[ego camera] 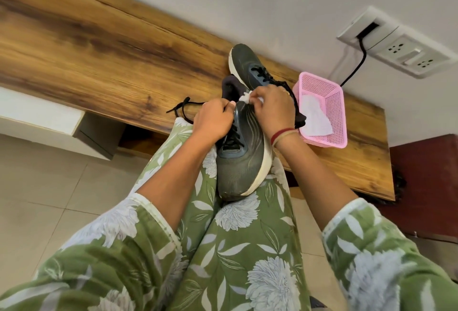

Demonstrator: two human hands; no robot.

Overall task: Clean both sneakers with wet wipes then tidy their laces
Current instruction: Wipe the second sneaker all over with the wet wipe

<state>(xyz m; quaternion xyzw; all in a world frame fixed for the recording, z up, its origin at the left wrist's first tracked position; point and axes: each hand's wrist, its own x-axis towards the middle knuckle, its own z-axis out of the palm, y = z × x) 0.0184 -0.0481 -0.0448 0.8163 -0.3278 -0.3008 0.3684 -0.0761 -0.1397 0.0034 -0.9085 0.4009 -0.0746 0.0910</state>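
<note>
The right hand (272, 110) pinches a crumpled wipe (244, 97) between thumb and curled fingers and presses it on the upper flank of the sneaker (240, 162), just by the collar. The left hand (213, 122), just beside that pinch, has its fingers curled round the sneaker's top edge near the tongue, steadying it. How deep they reach inside I cannot tell, since the knuckles hide them. Below both grips the sneaker runs down toward the person, toe resting on the lap (235, 236), white sole turned to the right. Beyond the pinch, the second sneaker (244, 63) lies on the desk (99, 50), and a loose lace (183, 107) trails over the desk edge to the left of the left hand. To the right of the right wrist sits a pink basket (333, 102) with a spare wipe (314, 117) in it. The sneaker looks light, its mesh upper soft enough to dent under a rub, while the sole is firm; the collar or the sole edge seems the surest hold. The wipe is limp and damp, likely to bunch or slip, so a tight pinch on a folded wad suits it best.
</note>
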